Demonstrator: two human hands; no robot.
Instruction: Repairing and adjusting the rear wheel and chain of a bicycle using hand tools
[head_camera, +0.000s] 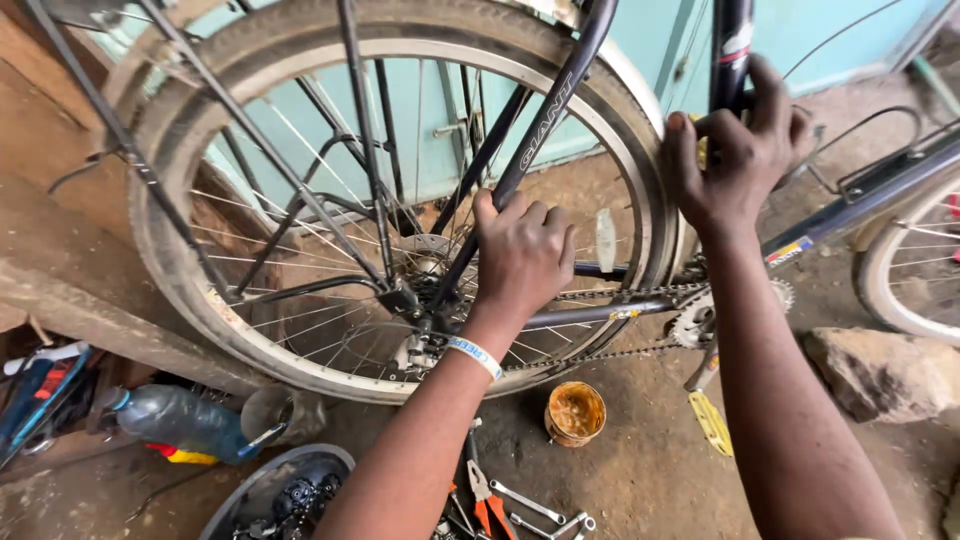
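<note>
The rear wheel (400, 200) of an upturned-looking bicycle fills the left of the view: a worn, dusty rubber tyre on a pale metal rim, with thin steel spokes running in to the hub (425, 300). Dark tubular frame stays (520, 150) cross the wheel face, and a greasy chain (600, 295) runs from the hub to the toothed chainring (695, 320), with a yellow pedal (712, 422) hanging below. The left hand (520, 255) sits inside the frame triangle, just right of the hub, fingers curled together around a dark stay; a light wristband (474, 357) circles the wrist. The right hand (740, 150) is well apart, past the tyre's edge, fingers wrapped tight around the dark upright tube (730, 45). Room between spokes and stays is narrow; the packed-earth floor (640, 470) beneath the wheel is more open. On it lie a round tin of orange grease (575, 412), orange-handled pliers (487, 500), spanners (535, 512), a plastic bottle (180, 420) and a grey rock (885, 375).
</note>
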